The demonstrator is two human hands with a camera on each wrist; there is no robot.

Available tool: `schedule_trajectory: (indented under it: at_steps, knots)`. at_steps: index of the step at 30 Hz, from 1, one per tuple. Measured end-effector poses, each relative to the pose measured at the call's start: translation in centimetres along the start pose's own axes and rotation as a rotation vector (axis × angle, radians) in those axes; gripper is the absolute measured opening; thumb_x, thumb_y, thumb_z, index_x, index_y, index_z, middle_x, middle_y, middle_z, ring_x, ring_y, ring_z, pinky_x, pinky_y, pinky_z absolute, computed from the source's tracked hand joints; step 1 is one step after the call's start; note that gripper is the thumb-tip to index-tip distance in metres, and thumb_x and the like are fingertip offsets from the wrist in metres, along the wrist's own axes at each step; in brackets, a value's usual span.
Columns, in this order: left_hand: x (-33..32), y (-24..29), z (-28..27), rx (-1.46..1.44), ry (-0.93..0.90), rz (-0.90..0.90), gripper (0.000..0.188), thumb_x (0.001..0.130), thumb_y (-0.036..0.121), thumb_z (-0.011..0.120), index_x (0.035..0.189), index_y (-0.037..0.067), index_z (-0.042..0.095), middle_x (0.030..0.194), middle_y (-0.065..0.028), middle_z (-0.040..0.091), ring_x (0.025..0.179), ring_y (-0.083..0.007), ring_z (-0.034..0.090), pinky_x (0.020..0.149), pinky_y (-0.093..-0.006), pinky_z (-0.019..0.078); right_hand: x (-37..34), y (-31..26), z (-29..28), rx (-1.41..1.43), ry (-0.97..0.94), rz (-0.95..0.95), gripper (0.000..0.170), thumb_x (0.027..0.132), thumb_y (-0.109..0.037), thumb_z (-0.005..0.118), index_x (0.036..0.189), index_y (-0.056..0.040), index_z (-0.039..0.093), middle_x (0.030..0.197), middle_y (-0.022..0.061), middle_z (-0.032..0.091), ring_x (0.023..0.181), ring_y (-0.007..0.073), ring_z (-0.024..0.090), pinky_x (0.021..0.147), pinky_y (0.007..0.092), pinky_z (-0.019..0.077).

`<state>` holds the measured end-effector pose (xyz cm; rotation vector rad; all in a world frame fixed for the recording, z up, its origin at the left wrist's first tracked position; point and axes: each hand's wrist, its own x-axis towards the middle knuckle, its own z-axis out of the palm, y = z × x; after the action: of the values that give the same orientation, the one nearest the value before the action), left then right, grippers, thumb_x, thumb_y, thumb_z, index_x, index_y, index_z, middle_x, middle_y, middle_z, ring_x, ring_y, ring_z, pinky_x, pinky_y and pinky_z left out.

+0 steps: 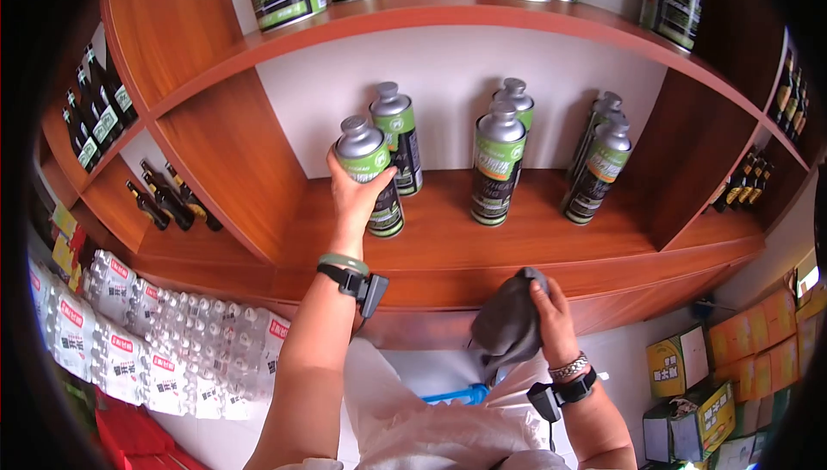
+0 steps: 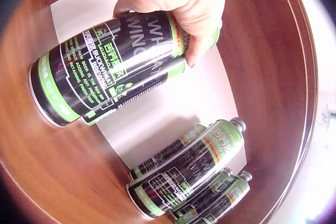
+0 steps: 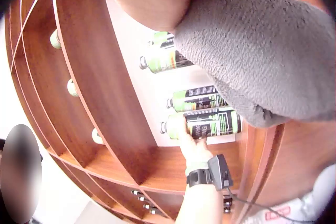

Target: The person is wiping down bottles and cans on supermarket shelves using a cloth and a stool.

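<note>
My left hand (image 1: 351, 199) grips the upper part of a tall black-and-green beer can (image 1: 385, 218) with a silver cap, at the left of the middle shelf. Fingers and thumb wrap round it in the left wrist view, where the can (image 2: 100, 64) shows "Buckwheat Brewing". Right behind it stands a matching can (image 1: 407, 147). Bunched in my right hand (image 1: 558, 323), a grey towel (image 1: 508, 319) hangs in front of the shelf's edge; its soft pile shows in the right wrist view.
Two pairs of similar cans stand on the same shelf, one at the centre (image 1: 495, 177) and one at the right (image 1: 594, 181). An upper shelf (image 1: 431, 9) holds more cans. Dark bottles (image 1: 99, 108) fill side compartments. Packs of bottled water (image 1: 198, 332) lie lower left, boxes (image 1: 680, 367) lower right.
</note>
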<state>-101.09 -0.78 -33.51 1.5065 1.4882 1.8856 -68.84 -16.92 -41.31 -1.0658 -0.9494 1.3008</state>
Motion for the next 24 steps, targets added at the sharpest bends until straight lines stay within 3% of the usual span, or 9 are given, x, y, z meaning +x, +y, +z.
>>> schedule_trajectory:
  at_steps: [4, 12, 14, 15, 16, 18, 20, 21, 24]
  knots:
    - [-0.2, -0.5, -0.3, -0.172, -0.075, -0.038, 0.095, 0.064, 0.006, 0.090, 0.142, 0.006, 0.036, 0.128, -0.0129, 0.060, 0.117, -0.0245, 0.060, 0.101, -0.0408, 0.0479, 0.5, -2.7, 2.9, 0.031, -0.122, 0.045, 0.034, 0.105, -0.022, 0.056, 0.132, -0.0020, 0.056, 0.118, 0.0057, 0.064, 0.108, 0.0136, 0.058, 0.098, 0.0277, 0.0460]
    - [-7.4, 2.4, -0.2, -0.341, -0.116, 0.068, 0.099, 0.062, 0.008, 0.092, 0.144, 0.003, 0.036, 0.130, -0.0116, 0.056, 0.119, -0.0220, 0.057, 0.104, -0.0394, 0.0463, 1.7, -7.8, 7.3, 0.253, -0.194, -0.203, 0.046, 0.105, -0.019, 0.052, 0.147, -0.0029, 0.039, 0.136, 0.0089, 0.053, 0.124, 0.0157, 0.050, 0.108, 0.0323, 0.0390]
    - [-9.4, 5.0, -0.8, -0.517, -0.198, -0.070, 0.091, 0.063, 0.007, 0.090, 0.140, 0.002, 0.041, 0.124, -0.0103, 0.059, 0.115, -0.0213, 0.059, 0.103, -0.0385, 0.0470, 0.4, -9.6, 8.9, 0.274, -0.225, -0.296, 0.051, 0.105, -0.019, 0.053, 0.150, -0.0025, 0.035, 0.140, 0.0104, 0.051, 0.129, 0.0176, 0.047, 0.111, 0.0337, 0.0361]
    - [-10.9, 6.9, -1.0, -0.601, -0.156, -0.163, 0.087, 0.064, 0.007, 0.089, 0.138, 0.001, 0.044, 0.123, -0.0101, 0.060, 0.114, -0.0213, 0.060, 0.102, -0.0379, 0.0471, -0.2, -9.5, 9.3, 0.249, -0.265, -0.358, 0.061, 0.102, -0.018, 0.056, 0.153, -0.0020, 0.028, 0.145, 0.0121, 0.047, 0.135, 0.0220, 0.044, 0.114, 0.0373, 0.0331]
    - [-12.4, 8.6, -1.1, -0.684, -0.114, -0.260, 0.083, 0.064, 0.007, 0.088, 0.136, 0.001, 0.047, 0.121, -0.0099, 0.061, 0.113, -0.0213, 0.061, 0.102, -0.0374, 0.0473, -0.7, -8.5, 9.6, 0.111, -0.262, -0.492, 0.068, 0.097, -0.024, 0.065, 0.152, -0.0022, 0.033, 0.148, 0.0189, 0.045, 0.137, 0.0306, 0.043, 0.116, 0.0427, 0.0309]
    - [-14.9, 10.8, -1.3, -0.808, -0.129, -0.243, 0.079, 0.066, 0.010, 0.086, 0.135, 0.000, 0.048, 0.123, -0.0107, 0.061, 0.113, -0.0219, 0.061, 0.101, -0.0374, 0.0475, -0.9, -7.4, 9.7, -0.573, -0.388, -0.903, 0.071, 0.091, -0.030, 0.070, 0.149, -0.0021, 0.040, 0.146, 0.0277, 0.044, 0.137, 0.0407, 0.044, 0.116, 0.0492, 0.0323]
    - [-16.7, 10.1, -2.0, -0.851, -0.229, -0.231, 0.084, 0.067, 0.017, 0.091, 0.136, -0.002, 0.046, 0.125, -0.0121, 0.061, 0.115, -0.0234, 0.060, 0.102, -0.0377, 0.0476, -2.0, -4.2, 10.7, -0.484, -0.264, -1.058, 0.072, 0.087, -0.034, 0.073, 0.145, -0.0013, 0.045, 0.145, 0.0333, 0.043, 0.133, 0.0466, 0.046, 0.112, 0.0533, 0.0375]
    - [-17.3, 10.1, -2.3, -0.830, -0.248, -0.225, 0.086, 0.067, 0.020, 0.092, 0.136, -0.002, 0.046, 0.125, -0.0122, 0.061, 0.115, -0.0235, 0.060, 0.101, -0.0376, 0.0480, -2.7, -3.8, 10.6, -0.452, -0.244, -1.065, 0.070, 0.088, -0.033, 0.072, 0.144, -0.0005, 0.045, 0.140, 0.0326, 0.049, 0.127, 0.0482, 0.053, 0.107, 0.0540, 0.0431]
    - [-18.9, 10.6, -3.3, -0.759, -0.252, -0.210, 0.092, 0.065, 0.021, 0.094, 0.137, -0.003, 0.044, 0.126, -0.0129, 0.060, 0.114, -0.0240, 0.061, 0.101, -0.0380, 0.0492, -3.8, -3.6, 10.2, -0.373, -0.265, -0.839, 0.068, 0.088, -0.031, 0.072, 0.143, 0.0000, 0.046, 0.135, 0.0312, 0.055, 0.121, 0.0481, 0.058, 0.103, 0.0505, 0.0468]
